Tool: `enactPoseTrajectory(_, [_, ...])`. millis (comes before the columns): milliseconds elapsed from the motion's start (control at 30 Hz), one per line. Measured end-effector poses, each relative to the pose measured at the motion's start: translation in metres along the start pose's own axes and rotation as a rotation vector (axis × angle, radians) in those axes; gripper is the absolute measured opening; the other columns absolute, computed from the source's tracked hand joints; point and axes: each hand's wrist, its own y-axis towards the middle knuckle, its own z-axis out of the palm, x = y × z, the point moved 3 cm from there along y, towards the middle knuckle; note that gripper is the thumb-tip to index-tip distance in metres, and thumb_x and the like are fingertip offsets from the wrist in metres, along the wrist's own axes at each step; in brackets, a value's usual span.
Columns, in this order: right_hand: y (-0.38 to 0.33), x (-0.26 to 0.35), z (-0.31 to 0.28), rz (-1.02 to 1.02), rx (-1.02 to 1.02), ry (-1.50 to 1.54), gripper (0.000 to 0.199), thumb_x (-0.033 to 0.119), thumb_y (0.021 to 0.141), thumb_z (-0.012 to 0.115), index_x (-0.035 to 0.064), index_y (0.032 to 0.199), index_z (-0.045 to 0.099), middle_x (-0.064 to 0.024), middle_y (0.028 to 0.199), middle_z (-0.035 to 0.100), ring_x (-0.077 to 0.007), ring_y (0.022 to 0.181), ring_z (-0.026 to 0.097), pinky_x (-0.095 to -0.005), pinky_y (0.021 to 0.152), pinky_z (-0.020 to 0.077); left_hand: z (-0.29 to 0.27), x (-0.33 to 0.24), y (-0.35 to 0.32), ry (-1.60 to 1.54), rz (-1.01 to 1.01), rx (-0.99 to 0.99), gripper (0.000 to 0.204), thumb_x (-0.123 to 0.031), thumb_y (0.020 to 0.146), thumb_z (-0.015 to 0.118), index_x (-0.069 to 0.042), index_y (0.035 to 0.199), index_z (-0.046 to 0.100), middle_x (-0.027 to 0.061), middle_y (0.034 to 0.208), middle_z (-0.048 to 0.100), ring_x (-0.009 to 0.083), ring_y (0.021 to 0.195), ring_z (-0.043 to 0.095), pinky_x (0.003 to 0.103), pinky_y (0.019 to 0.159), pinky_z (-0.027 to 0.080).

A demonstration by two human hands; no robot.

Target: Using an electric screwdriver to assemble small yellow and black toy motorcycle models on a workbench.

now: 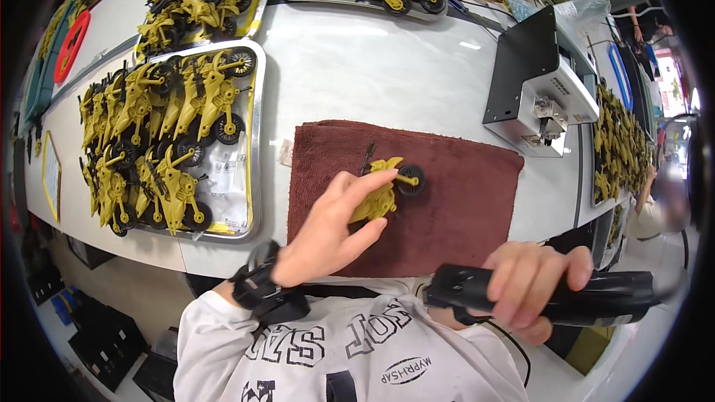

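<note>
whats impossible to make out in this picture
All in the head view:
Yellow plastic toy motorcycle: partly hidden behind the left hand.
Black cylindrical tool: middle covered by the right hand.
Silver metal tray, top: far side cut off by the picture's upper edge.

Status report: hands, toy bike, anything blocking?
Left hand over yellow toy motorcycle on maroon cloth. Right hand gripping black tool. Motorcycle partly covered by left hand.

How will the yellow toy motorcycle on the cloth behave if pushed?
The toy motorcycle probably slides rather than rolls: its wheel appears to lie face up. The towel-like cloth likely adds drag. The thin black part sticking out may snag.
</note>
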Motion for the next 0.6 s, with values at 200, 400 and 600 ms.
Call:
enactPoseTrajectory(200, [-0.001,0.061,-0.029,-0.379,-0.389,-0.401,0.047,0.009,0.081,0.058,-0.0014,0.122,0.039,-0.0033,0.074,0.046,-0.0158,0.057,0.048,-0.0294,0.056,0.0405,0.011,0.004,-0.002,-0.203,-0.064,0.187,0.055,0.003,0.081,0.049,-0.004,0.135,0.037,0.0127,0.118,0.039,0.0204,0.103,0.047,0.028,0.087,0.039])
enactPoseTrajectory(400, [0.064,0.096,-0.107,-0.466,-0.73,-0.664,0.039,0.006,0.079,0.057,0.0044,0.116,0.047,-0.0047,0.069,0.05,-0.0138,0.06,0.047,-0.0294,0.06,0.0415,0.003,0.007,0.005,-0.255,-0.137,0.306,0.053,0.009,0.081,0.051,-0.001,0.131,0.039,0.0114,0.117,0.044,0.013,0.075,0.06,0.023,0.066,0.05])
enactPoseTrajectory(600, [0.104,0.073,-0.117,-0.521,-0.666,-1.005,0.037,0.0,0.075,0.062,-0.0055,0.108,0.048,-0.008,0.065,0.054,-0.0156,0.049,0.053,-0.0257,0.051,0.0463,-0.003,0.0,0.009,-0.067,-0.166,0.273,0.054,0.006,0.077,0.061,-0.005,0.127,0.043,0.0105,0.093,0.055,0.0124,0.062,0.059,0.023,0.058,0.052])
